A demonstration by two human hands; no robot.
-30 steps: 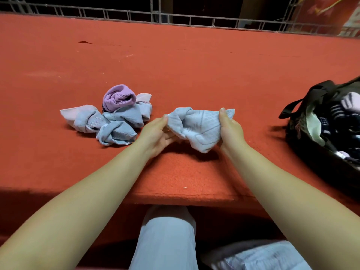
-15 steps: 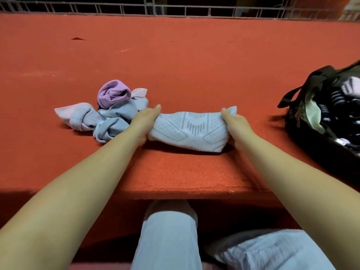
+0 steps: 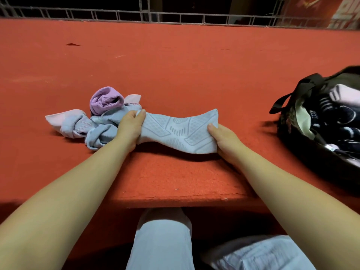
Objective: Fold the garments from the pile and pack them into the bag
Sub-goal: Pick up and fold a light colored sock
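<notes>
A pale blue patterned sock is stretched flat between my hands, just above the red surface. My left hand pinches its left end with thumb on top. My right hand grips the right end, thumb over the cloth. To the left lies the pile of bunched socks, pale blue and pink, with a rolled purple one on top. A dark open bag sits at the far right, with dark striped and pale socks inside.
The red carpeted platform stretches far ahead to a metal railing. Its front edge drops off just above my knees, which are clad in light trousers.
The sock went from a crumpled bunch held up to a stretched length; my hands moved apart, and the right end is now lifted slightly.
</notes>
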